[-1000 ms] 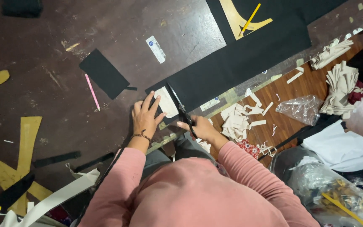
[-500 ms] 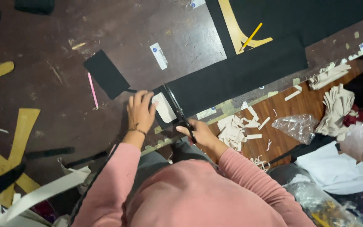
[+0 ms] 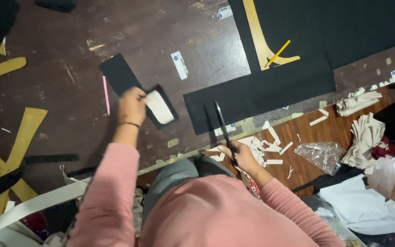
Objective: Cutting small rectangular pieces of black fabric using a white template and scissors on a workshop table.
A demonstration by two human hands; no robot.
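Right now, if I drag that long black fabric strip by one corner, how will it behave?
The long black fabric strip lies fully flat on the table, so it is probably limp and would fold or bunch rather than slide whole. It looks thin, likely light. The scissors in the right hand overlap its edge and might snag it.

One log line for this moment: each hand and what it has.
left hand: on cream pattern piece atop small black fabric piece | right hand: holding scissors, blades over large black fabric

Black fabric [image 3: 261,93] spreads over the dark brown, scuffed tabletop [image 3: 60,82]. Black-bladed scissors [image 3: 222,128], a cream pattern piece [image 3: 159,106], a yellow pencil [image 3: 278,53], and pink sleeves [image 3: 115,183].
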